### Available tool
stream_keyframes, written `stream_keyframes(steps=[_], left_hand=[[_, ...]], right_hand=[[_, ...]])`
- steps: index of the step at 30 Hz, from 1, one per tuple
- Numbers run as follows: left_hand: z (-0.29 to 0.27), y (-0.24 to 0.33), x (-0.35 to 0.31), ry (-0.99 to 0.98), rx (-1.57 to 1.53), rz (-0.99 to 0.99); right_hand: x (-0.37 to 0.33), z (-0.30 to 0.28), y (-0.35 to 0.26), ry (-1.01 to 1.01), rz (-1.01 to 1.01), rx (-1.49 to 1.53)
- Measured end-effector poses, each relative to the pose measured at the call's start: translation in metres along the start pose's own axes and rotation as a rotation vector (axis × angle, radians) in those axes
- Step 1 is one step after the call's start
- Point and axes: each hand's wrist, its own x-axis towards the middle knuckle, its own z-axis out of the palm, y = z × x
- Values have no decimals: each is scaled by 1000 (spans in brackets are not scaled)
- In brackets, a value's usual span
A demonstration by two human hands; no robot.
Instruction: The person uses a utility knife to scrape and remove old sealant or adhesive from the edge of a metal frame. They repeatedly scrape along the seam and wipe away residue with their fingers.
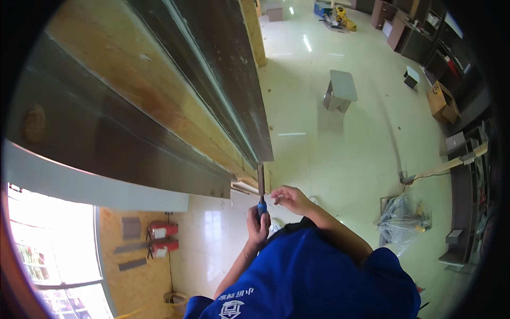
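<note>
My left hand (pixel 256 226) is wrapped round the blue handle of a chisel (pixel 261 183), a tool with a flat metal blade. The blade points up, away from me, and its tip meets the lower end of a dark grey door-frame panel (pixel 234 69) or overlaps it; exact contact cannot be made out. Close by on the right, my right hand (pixel 289 199) is empty, its fingers loosely bent and apart, not touching the chisel. A raw wood strip (pixel 138 80) runs beside the panel, with another dark board (pixel 106 127) left of it.
A small grey stool (pixel 341 87) stands on the shiny tiled floor. To the right are a cardboard box (pixel 442 102), a clear plastic bag (pixel 406 218) and dark shelving (pixel 465 196). Red fire extinguishers (pixel 162 239) hang or stand at the lower left, near a bright window (pixel 53 239).
</note>
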Motion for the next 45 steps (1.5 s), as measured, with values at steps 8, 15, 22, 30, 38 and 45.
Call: stream_keyframes(steps=[8,15,22,30,38,45], left_hand=[[89,-32,2,113,-63,-299],[136,-88,-17,158,333,-475],[136,-82,-35,130,277,-686],[107,-123,-21,132,294,-652],[73,-177,34,269,354,-553],[74,-198,47,241,182,-474]], right_hand=[[4,-43,-35,-296,165,-160],[20,-94,25,-362,18,-457],[49,-91,55,-137,81,-332],[81,-57,107,-123,291,-304],[106,-58,151,-191,345,-196],[104,-50,135,-271,514,182]])
